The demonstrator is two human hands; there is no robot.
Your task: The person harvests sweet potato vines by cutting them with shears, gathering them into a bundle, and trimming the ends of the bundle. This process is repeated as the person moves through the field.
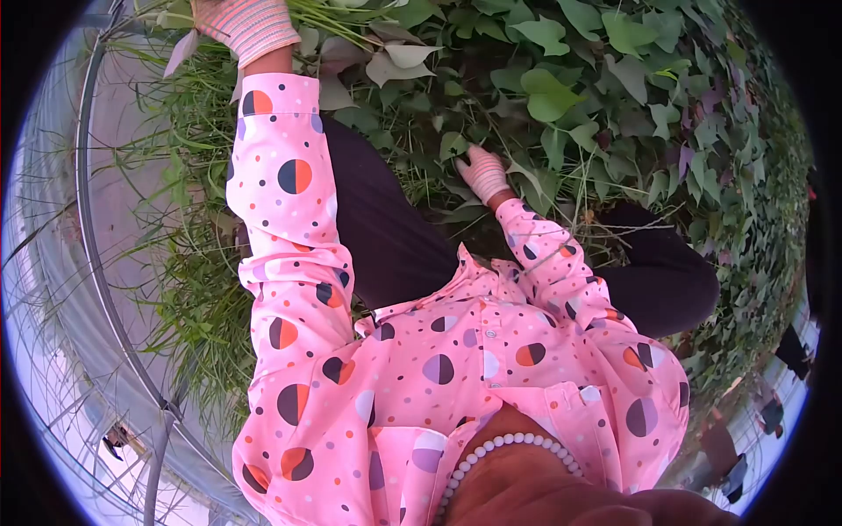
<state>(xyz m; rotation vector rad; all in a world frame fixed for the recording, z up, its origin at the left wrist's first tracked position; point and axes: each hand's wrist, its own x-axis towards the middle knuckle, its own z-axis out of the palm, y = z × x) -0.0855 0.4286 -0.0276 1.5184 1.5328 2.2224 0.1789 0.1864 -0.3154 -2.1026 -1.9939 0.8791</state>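
My left hand [247, 26], in a pink-and-white striped knit glove, reaches to the top left edge. It is closed around a bunch of green vine stems [338, 22] that fan out to its right, and a pale leaf [181, 53] hangs beside it. The fingertips are partly cut off by the frame. Lower down and nearer my body, my right hand [484, 174] wears a matching glove. Its fingers curl in among the vines, close to a small green leaf [453, 145]; what they hold is hidden.
Dense leafy vines [614, 96] spread over the top and right. Tall grass [197, 298] grows on the left, beside a curved metal pole [88, 175] and plastic sheeting [61, 272]. My dark-trousered knees [386, 210] are bent among the plants. Other people [772, 412] appear small at the lower right.
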